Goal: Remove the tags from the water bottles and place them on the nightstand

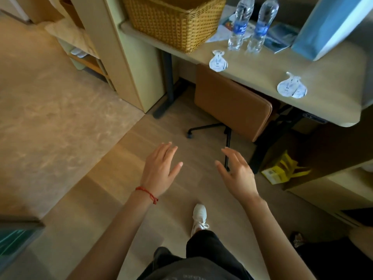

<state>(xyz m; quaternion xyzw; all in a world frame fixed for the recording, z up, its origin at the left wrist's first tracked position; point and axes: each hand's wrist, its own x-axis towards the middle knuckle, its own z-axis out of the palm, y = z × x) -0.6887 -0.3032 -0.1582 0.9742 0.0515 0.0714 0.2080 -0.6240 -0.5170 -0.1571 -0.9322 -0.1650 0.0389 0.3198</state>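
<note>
With the left hand [159,168] and right hand [238,174] both empty and spread, reach for the two bottles [240,25] on the desk [252,77], gripping mid-body, since both tags [218,61] appear already off.

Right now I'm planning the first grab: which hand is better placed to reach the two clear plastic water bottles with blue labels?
Right, probably. The bottles stand on the beige desk, up and to the right. The empty right hand is on that side; the left hand would cross over.

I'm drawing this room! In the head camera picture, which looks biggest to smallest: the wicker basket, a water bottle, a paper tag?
1. Wicker basket, clearly biggest.
2. Water bottle.
3. Paper tag, smallest.
The two bottles look alike; so do the two tags.
</note>
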